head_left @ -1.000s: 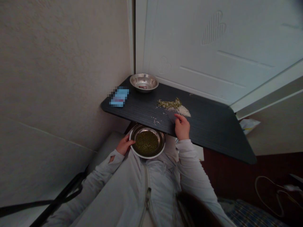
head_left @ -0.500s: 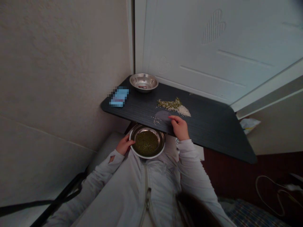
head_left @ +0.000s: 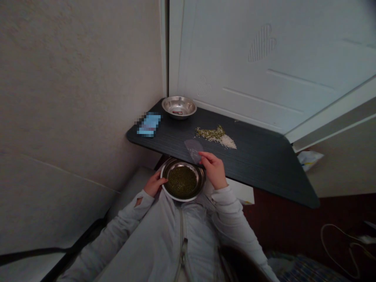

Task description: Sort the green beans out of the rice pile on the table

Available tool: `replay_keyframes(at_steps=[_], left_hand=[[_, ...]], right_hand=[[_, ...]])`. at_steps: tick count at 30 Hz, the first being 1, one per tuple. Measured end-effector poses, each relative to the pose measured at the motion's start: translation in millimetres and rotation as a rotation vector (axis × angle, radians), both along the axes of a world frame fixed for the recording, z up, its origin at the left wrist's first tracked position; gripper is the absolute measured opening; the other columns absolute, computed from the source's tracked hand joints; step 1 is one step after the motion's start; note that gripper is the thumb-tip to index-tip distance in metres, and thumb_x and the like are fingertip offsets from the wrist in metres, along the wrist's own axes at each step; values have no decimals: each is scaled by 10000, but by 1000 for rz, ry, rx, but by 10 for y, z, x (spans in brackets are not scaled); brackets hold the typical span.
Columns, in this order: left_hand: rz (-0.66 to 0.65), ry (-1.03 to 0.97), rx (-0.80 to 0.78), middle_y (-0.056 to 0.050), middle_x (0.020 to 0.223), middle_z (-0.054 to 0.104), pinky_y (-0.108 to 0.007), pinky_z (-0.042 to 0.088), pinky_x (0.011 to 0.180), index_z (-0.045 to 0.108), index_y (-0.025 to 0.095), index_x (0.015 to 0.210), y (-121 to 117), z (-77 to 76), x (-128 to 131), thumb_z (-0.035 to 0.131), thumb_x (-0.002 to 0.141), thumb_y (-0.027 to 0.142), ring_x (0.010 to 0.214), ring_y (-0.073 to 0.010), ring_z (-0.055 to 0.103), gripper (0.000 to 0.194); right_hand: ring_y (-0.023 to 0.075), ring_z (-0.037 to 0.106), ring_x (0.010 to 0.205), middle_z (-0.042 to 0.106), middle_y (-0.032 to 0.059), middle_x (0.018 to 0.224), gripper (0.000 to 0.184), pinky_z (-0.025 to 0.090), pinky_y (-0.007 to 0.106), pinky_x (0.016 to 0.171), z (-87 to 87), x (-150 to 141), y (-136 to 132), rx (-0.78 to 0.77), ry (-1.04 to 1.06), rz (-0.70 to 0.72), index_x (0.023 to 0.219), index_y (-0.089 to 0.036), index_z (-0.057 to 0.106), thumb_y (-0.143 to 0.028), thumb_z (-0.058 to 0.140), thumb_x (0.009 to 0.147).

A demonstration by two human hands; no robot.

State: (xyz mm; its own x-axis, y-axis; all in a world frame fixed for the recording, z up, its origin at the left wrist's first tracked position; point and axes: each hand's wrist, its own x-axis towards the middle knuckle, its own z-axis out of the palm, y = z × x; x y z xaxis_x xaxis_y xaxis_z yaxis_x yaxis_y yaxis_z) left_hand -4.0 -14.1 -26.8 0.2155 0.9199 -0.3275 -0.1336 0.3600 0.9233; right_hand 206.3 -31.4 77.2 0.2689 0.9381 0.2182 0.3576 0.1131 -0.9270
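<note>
My left hand (head_left: 154,184) grips the rim of a metal bowl (head_left: 202,187) below the table's front edge, its thumb over the rim. Green beans with some pale grains (head_left: 182,182) lie in that bowl. Between the thumb and fingers of my right hand (head_left: 215,169) is a thin translucent plastic scraper (head_left: 192,147), held low over the front edge of the dark table (head_left: 264,164). Small white grains show at the scraper. Behind it on the table lies a pile of green beans (head_left: 216,133) mixed with white rice (head_left: 229,141).
A second metal bowl (head_left: 179,107) with a small red-and-white mark inside stands at the back left. Beside it lies a pixelated light-blue object (head_left: 149,125). A white door (head_left: 235,58) borders the table's rear and a wall (head_left: 82,86) its left. A white cable (head_left: 329,250) trails on the floor.
My right hand has drawn the scraper left and toward the table's front edge, over the loose white grains. My left hand stays on the bowl. The view has shifted slightly.
</note>
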Motion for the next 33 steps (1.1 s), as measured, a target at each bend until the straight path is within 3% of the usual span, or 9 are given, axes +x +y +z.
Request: replay_keyframes(at_steps=[6,13,33], left_hand=[[4,-13,-21,-43,744,629,-358,385,750,568,109,871,-15,20,13,614,468,209,731,-209,553,418],[9,9,4,-38,732,626,-361,386,752,566,107,861,-24,84,31,607,474,218,733,-206,551,405],[9,18,5,-43,783,625,-363,373,773,576,114,845,-3,29,5,608,471,210,776,-218,541,387]], right_hand=[[118,523,804,587,32,865,247,405,252,740,-57,-111,27,67,-230,21,850,-195,600,-226,405,701],[131,525,829,600,24,877,255,395,269,757,-43,-18,4,34,-425,-61,864,-205,595,-251,394,714],[172,544,788,620,62,847,300,395,304,724,-6,676,-67,-109,-373,-316,840,-160,619,-301,424,660]])
